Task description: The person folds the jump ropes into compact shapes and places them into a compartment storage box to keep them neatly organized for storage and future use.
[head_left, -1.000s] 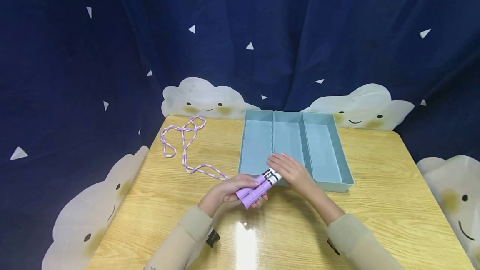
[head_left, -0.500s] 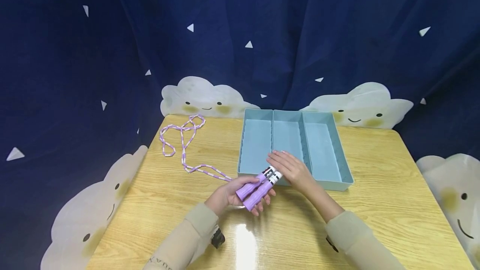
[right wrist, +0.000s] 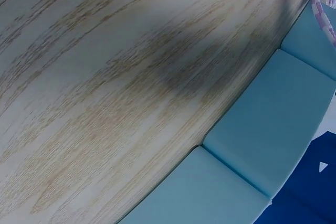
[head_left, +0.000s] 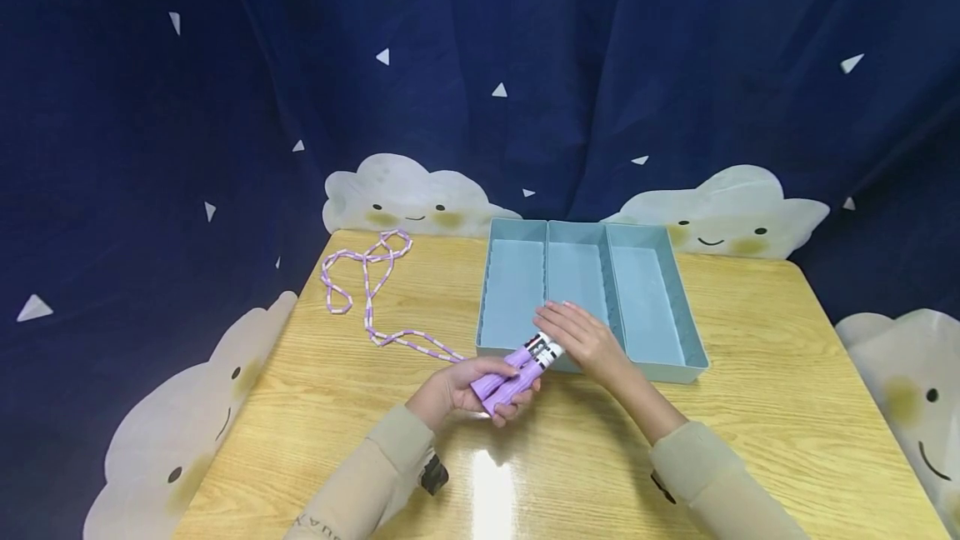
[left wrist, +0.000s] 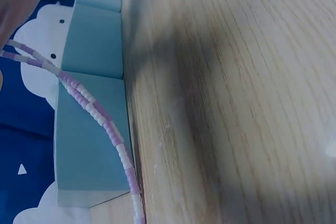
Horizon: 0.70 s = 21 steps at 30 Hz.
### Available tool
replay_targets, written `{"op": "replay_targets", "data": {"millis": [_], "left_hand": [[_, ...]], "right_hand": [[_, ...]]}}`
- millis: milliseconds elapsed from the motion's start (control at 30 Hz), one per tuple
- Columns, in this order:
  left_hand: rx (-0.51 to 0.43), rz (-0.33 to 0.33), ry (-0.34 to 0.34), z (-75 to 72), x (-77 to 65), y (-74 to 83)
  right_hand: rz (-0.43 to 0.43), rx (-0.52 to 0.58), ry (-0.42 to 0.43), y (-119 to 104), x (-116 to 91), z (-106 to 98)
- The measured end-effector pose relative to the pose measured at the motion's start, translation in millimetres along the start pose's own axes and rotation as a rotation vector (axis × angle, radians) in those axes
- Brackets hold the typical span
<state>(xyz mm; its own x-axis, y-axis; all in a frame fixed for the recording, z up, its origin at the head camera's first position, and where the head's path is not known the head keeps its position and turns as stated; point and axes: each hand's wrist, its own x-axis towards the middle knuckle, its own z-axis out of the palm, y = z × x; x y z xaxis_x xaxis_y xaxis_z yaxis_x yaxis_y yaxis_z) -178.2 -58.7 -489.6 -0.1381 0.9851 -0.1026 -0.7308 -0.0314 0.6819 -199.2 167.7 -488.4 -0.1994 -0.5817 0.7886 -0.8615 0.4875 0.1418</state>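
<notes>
My left hand (head_left: 461, 382) grips the two purple handles of a jump rope (head_left: 512, 382) side by side, thumb on top and fingers curled beneath. Their white ends, with black bands, point up and to the right. My right hand (head_left: 588, 344) lies with its fingers straight and together at those white ends, over the near edge of the box. From the handles the beaded purple-and-white rope (head_left: 367, 298) runs left and lies in loose loops across the table. In the left wrist view the doubled rope (left wrist: 105, 121) hangs down in front of the box.
A light blue box (head_left: 592, 223) with three compartments stands on the wooden table (head_left: 780, 357), just beyond my hands. Its outer wall (right wrist: 273, 114) fills the lower right of the right wrist view. White cloud cutouts (head_left: 420, 190) and a dark blue curtain (head_left: 450, 7) border the table.
My left fingers loosened around the handles half a second ago and are now closed in on them again. The right hand has moved very slightly; the looped rope lies as before.
</notes>
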Motion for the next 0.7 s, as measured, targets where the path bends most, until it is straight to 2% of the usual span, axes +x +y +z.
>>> {"op": "replay_targets", "data": {"millis": [167, 400, 567, 700], "left_hand": [[0.015, -0.006, 0.005, 2.2, 0.7, 1.7], [0.059, -0.006, -0.025, 9.0, 1.6, 6.0], [0.066, -0.007, -0.042, 15.7, 3.5, 9.1], [0.066, -0.009, -0.055, 20.7, 4.1, 11.8]], "right_hand": [[0.016, 0.044, 0.019, 0, 1, 0], [0.141, 0.09, 0.08, 4, -2, 1], [0.294, 0.165, 0.167, 1, -1, 1], [0.469, 0.371, 0.263, -4, 3, 1]]}}
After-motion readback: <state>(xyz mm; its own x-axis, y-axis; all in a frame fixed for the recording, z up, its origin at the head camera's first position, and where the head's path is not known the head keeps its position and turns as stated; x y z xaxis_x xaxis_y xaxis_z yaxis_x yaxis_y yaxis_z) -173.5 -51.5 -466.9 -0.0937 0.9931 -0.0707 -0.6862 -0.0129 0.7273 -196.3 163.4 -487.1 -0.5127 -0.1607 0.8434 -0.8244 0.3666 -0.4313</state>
